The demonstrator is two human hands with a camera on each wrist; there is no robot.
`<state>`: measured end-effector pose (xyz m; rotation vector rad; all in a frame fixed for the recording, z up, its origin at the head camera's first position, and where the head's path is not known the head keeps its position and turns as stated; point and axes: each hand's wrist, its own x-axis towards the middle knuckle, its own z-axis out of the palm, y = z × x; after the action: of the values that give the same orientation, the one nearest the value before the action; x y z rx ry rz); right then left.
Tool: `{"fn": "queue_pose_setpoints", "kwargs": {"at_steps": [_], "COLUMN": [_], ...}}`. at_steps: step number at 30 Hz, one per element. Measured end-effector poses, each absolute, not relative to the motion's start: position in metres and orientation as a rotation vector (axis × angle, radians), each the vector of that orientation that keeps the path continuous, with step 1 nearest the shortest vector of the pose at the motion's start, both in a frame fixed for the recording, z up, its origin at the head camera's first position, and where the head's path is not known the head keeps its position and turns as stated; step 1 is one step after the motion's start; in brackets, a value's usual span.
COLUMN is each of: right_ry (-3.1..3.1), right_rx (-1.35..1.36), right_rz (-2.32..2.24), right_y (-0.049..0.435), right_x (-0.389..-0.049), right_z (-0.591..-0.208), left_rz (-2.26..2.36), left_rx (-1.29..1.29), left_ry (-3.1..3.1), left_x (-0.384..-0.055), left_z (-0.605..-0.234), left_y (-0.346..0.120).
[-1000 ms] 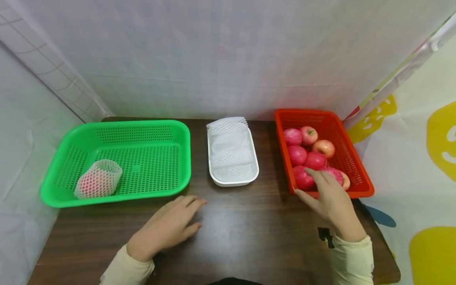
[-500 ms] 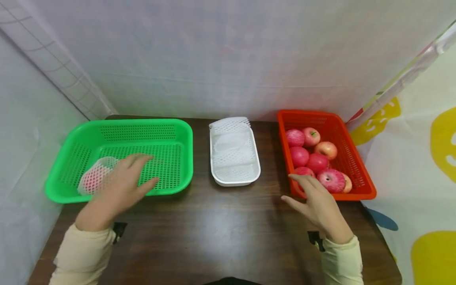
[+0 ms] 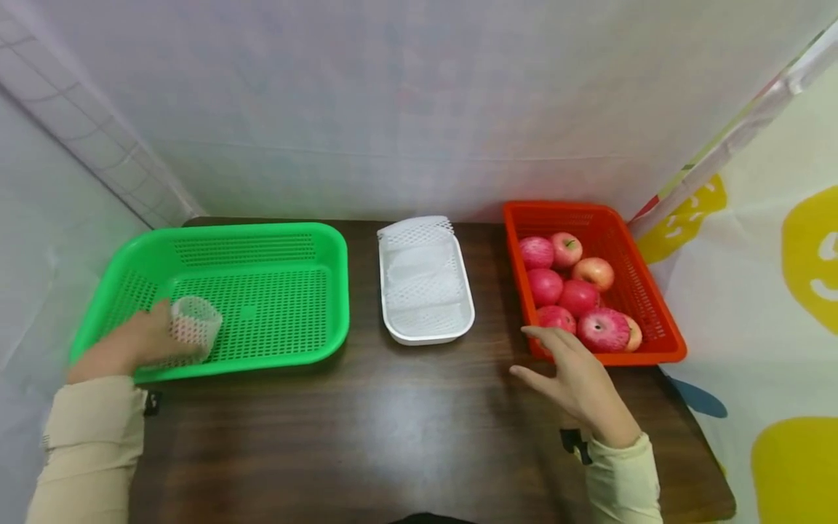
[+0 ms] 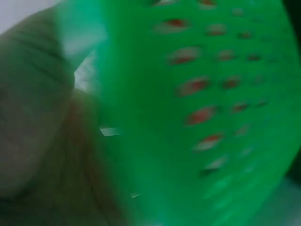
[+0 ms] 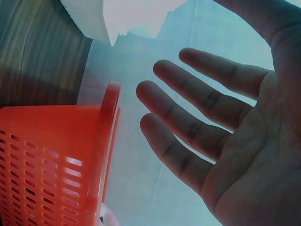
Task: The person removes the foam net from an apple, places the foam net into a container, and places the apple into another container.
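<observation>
In the head view an apple in a white foam net [image 3: 198, 324] lies in the green basket [image 3: 337, 306]. My left hand [image 3: 140, 340] reaches over the basket's near left side and covers much of this apple; the net's loose end sticks out to the right of the hand. Blur and the basket wall [image 4: 155, 141] in the left wrist view hide the fingers, so I cannot tell whether they grip the apple. My right hand [image 3: 583, 382], fingers spread, hovers at the near left corner of the red basket [image 3: 661, 320] and holds nothing. Several bare apples [image 3: 580, 297] lie in that basket.
Between the baskets stands a white tray [image 3: 428, 338] with white foam nets [image 3: 422, 280] in it, one of them overhanging the far rim. All stand on a dark wooden table [image 3: 393, 437], with pale sheets behind and at the sides.
My left hand has moved from the table's middle left into the green basket, onto the netted apple. My right hand has drawn slightly back and left from over the apples in the red basket.
</observation>
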<state>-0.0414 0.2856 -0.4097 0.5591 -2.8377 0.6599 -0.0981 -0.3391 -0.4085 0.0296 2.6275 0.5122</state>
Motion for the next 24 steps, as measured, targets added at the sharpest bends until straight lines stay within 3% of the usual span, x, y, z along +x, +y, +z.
{"fn": "queue_pose_setpoints", "kwargs": {"at_steps": [5, 15, 24], "right_ry": [-2.873, -2.923, -2.896], "right_rx": [0.55, 0.519, 0.543], "right_rz": [0.675, 0.714, 0.719], "right_y": [0.285, 0.286, 0.284], "right_x": [-0.041, -0.041, -0.042], "right_z": [-0.411, -0.41, -0.408], "left_rz": [0.618, 0.591, 0.513], "left_rx": [0.071, 0.04, 0.187], "left_ry": [2.616, 2.663, 2.947], "left_x": [-0.094, -0.095, -0.086], "left_z": [-0.426, -0.42, -0.377], "left_y": [-0.341, -0.342, -0.308]}}
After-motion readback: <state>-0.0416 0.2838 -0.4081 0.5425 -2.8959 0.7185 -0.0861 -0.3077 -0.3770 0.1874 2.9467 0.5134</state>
